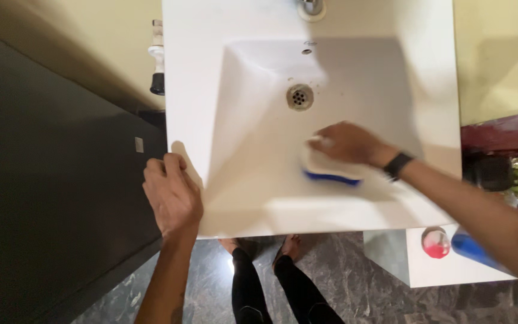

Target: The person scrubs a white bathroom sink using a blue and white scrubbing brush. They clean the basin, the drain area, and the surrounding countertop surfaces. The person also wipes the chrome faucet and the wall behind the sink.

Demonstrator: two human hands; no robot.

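A white rectangular sink [403, 72] fills the upper middle of the view, with a round metal drain [300, 96] in its basin. My right hand [346, 143] grips a white scrub brush with a blue underside [330, 170], pressed against the front slope of the basin below the drain. A black band sits on that wrist. My left hand [172, 195] rests on the sink's front left corner, fingers curled over the edge, holding nothing else.
The tap base [312, 7] shows at the top edge. A white and black pipe fitting [157, 60] hangs left of the sink. At lower right a white surface [445, 273] holds a pink-capped item [436, 243] and a blue bottle [472, 249]. My feet stand on dark marble floor [355, 294].
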